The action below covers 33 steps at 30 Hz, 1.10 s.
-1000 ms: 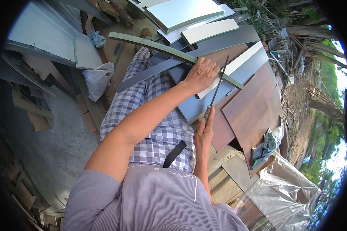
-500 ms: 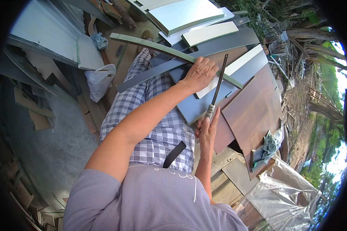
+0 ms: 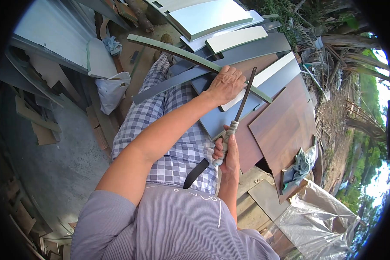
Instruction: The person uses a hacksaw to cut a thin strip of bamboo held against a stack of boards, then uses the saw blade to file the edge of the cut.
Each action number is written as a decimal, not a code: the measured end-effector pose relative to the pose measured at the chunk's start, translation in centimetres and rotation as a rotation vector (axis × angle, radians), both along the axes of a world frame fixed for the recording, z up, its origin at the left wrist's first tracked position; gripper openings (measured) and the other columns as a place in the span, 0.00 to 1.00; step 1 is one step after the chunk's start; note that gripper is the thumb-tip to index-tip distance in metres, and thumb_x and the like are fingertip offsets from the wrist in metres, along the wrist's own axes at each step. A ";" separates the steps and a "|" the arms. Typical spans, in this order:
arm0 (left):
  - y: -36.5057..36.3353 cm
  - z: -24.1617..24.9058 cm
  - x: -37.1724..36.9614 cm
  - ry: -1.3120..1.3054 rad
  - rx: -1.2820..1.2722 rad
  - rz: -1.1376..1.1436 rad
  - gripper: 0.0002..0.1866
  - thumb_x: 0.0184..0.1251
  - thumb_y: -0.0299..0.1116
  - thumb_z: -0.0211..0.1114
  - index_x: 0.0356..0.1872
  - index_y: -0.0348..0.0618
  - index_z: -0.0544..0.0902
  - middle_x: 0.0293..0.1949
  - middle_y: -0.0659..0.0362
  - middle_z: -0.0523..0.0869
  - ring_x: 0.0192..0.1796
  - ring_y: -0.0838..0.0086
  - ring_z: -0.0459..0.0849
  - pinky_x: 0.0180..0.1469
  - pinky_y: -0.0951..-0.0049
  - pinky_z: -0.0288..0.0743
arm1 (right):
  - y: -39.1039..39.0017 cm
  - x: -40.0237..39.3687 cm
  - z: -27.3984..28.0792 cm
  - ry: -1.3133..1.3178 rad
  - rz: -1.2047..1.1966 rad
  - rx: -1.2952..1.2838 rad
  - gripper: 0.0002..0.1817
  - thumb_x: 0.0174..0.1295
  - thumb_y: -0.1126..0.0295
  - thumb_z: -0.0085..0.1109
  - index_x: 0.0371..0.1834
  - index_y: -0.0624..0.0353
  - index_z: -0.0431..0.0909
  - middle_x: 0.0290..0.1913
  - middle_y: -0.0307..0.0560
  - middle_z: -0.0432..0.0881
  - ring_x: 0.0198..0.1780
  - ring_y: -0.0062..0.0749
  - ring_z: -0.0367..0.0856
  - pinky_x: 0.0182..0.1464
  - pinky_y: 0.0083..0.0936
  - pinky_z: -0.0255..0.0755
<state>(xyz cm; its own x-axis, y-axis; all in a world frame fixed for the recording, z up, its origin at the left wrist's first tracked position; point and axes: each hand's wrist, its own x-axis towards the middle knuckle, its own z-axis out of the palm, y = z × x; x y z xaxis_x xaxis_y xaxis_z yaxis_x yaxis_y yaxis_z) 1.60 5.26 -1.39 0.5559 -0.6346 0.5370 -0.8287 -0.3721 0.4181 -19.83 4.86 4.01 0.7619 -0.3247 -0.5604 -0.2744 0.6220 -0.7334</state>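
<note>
My left hand (image 3: 226, 83) is closed on a long narrow board strip (image 3: 175, 52), which slants across above my knees. In my right hand (image 3: 232, 158) is a hacksaw blade (image 3: 244, 99) with a wrapped handle (image 3: 228, 138); the fingers curl round the handle. The thin dark blade has a hole near its tip and points away from me. It overlaps the strip just right of my left knuckles in this view. Beneath both hands lie stacked panels, among them a blue-grey board (image 3: 216, 115) and a white strip (image 3: 275, 69).
Brown wood-look panels (image 3: 286, 121) lie to the right, with a crumpled cloth (image 3: 305, 164) on them. White boards (image 3: 210, 17) are piled at the far side. A white bag (image 3: 112, 92) stands on the floor at left. Clear plastic sheeting (image 3: 320, 212) covers the lower right.
My right hand has drawn the blade slightly back toward my body, and its fingers now wrap the handle where the index finger was stretched along it. My left hand and the strip have barely moved.
</note>
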 end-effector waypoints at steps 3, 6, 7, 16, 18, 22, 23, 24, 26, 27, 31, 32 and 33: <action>0.0 0.0 -0.1 0.005 0.000 -0.004 0.07 0.64 0.38 0.62 0.36 0.48 0.79 0.35 0.60 0.78 0.44 0.68 0.76 0.53 0.65 0.64 | -0.3 0.7 0.0 0.055 -0.003 -0.044 0.25 0.75 0.49 0.43 0.66 0.54 0.61 0.25 0.34 0.63 0.18 0.12 0.59 0.19 0.12 0.60; 0.1 0.1 -0.1 0.008 -0.001 -0.010 0.06 0.64 0.37 0.61 0.36 0.47 0.79 0.34 0.60 0.78 0.44 0.68 0.76 0.53 0.65 0.64 | -1.2 2.4 -0.2 0.052 -0.048 -0.072 0.25 0.75 0.50 0.43 0.66 0.54 0.62 0.24 0.34 0.62 0.18 0.12 0.59 0.19 0.12 0.59; 0.2 0.1 -0.1 0.008 0.003 -0.015 0.06 0.64 0.37 0.61 0.36 0.47 0.79 0.34 0.60 0.78 0.44 0.69 0.76 0.52 0.65 0.63 | -1.5 3.2 0.0 0.050 -0.067 -0.065 0.25 0.75 0.50 0.44 0.65 0.54 0.62 0.24 0.34 0.62 0.18 0.13 0.59 0.19 0.12 0.59; 0.0 -0.1 -0.1 -0.027 -0.027 0.009 0.07 0.65 0.38 0.61 0.34 0.48 0.78 0.33 0.61 0.77 0.42 0.69 0.75 0.51 0.66 0.63 | 0.8 0.7 -1.3 0.063 -0.058 -0.038 0.23 0.74 0.49 0.45 0.64 0.51 0.62 0.24 0.35 0.64 0.19 0.16 0.63 0.21 0.16 0.63; 0.0 0.0 -0.1 -0.020 -0.016 0.003 0.07 0.65 0.38 0.60 0.33 0.48 0.78 0.33 0.61 0.77 0.42 0.69 0.75 0.51 0.66 0.63 | 1.5 -0.5 -1.2 0.070 -0.023 -0.026 0.23 0.74 0.50 0.45 0.64 0.51 0.62 0.24 0.35 0.63 0.20 0.17 0.62 0.22 0.16 0.63; 0.0 0.2 -0.2 -0.016 -0.009 0.004 0.07 0.65 0.38 0.60 0.33 0.48 0.78 0.32 0.61 0.77 0.42 0.69 0.76 0.51 0.66 0.63 | 0.4 0.8 -0.5 0.045 -0.046 0.016 0.23 0.74 0.50 0.44 0.64 0.51 0.62 0.24 0.35 0.63 0.20 0.17 0.62 0.22 0.16 0.63; 0.0 0.2 -0.2 -0.021 -0.009 0.008 0.07 0.65 0.38 0.60 0.33 0.48 0.78 0.32 0.61 0.77 0.42 0.69 0.76 0.51 0.66 0.63 | -0.4 1.6 -0.8 0.016 -0.039 0.018 0.24 0.74 0.50 0.44 0.65 0.52 0.61 0.25 0.35 0.64 0.20 0.16 0.62 0.21 0.15 0.63; 0.0 0.1 -0.2 -0.019 -0.014 0.008 0.07 0.65 0.38 0.60 0.34 0.48 0.78 0.33 0.61 0.77 0.42 0.69 0.75 0.51 0.66 0.63 | -1.1 2.4 -1.1 0.012 -0.032 0.018 0.24 0.74 0.50 0.44 0.65 0.52 0.61 0.25 0.35 0.64 0.20 0.16 0.62 0.21 0.15 0.63; 0.0 0.0 -0.2 -0.019 -0.017 0.017 0.07 0.65 0.38 0.60 0.34 0.48 0.78 0.33 0.61 0.77 0.42 0.69 0.75 0.52 0.66 0.63 | -2.4 3.8 -1.4 -0.044 -0.065 0.084 0.25 0.74 0.49 0.44 0.66 0.53 0.61 0.25 0.35 0.64 0.20 0.15 0.62 0.21 0.14 0.63; 0.1 0.1 -0.2 -0.029 -0.014 0.016 0.07 0.65 0.38 0.60 0.34 0.48 0.78 0.33 0.61 0.77 0.43 0.69 0.75 0.51 0.66 0.63 | -2.7 4.3 -1.4 -0.053 -0.075 0.099 0.26 0.74 0.49 0.44 0.67 0.52 0.61 0.25 0.35 0.64 0.20 0.15 0.62 0.22 0.14 0.63; 0.0 0.0 -0.2 -0.024 -0.020 0.016 0.07 0.65 0.39 0.60 0.34 0.48 0.79 0.33 0.60 0.77 0.42 0.69 0.75 0.51 0.66 0.63 | -1.9 3.2 -1.2 -0.026 -0.060 0.073 0.24 0.75 0.50 0.43 0.67 0.50 0.61 0.25 0.33 0.62 0.19 0.13 0.59 0.21 0.12 0.61; 0.0 0.1 -0.3 -0.020 -0.021 0.009 0.07 0.65 0.39 0.60 0.34 0.48 0.79 0.33 0.60 0.77 0.42 0.69 0.75 0.51 0.66 0.63 | -1.2 2.3 -1.1 0.012 -0.040 0.028 0.25 0.74 0.49 0.43 0.67 0.51 0.61 0.25 0.33 0.61 0.20 0.13 0.58 0.21 0.12 0.60; 0.0 0.1 -0.2 -0.019 -0.007 0.011 0.07 0.65 0.39 0.60 0.34 0.48 0.79 0.33 0.60 0.77 0.42 0.69 0.75 0.51 0.66 0.63 | -0.6 1.5 -1.0 0.052 -0.021 -0.018 0.26 0.74 0.48 0.44 0.67 0.51 0.61 0.25 0.33 0.61 0.20 0.13 0.58 0.21 0.13 0.60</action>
<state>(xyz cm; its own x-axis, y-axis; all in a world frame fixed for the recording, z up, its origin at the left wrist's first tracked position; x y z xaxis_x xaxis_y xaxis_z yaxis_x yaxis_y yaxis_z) 1.38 5.23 -1.30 0.5521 -0.6249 0.5520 -0.8326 -0.3781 0.4047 -18.30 4.27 3.02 0.7250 -0.3501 -0.5931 -0.2997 0.6150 -0.7294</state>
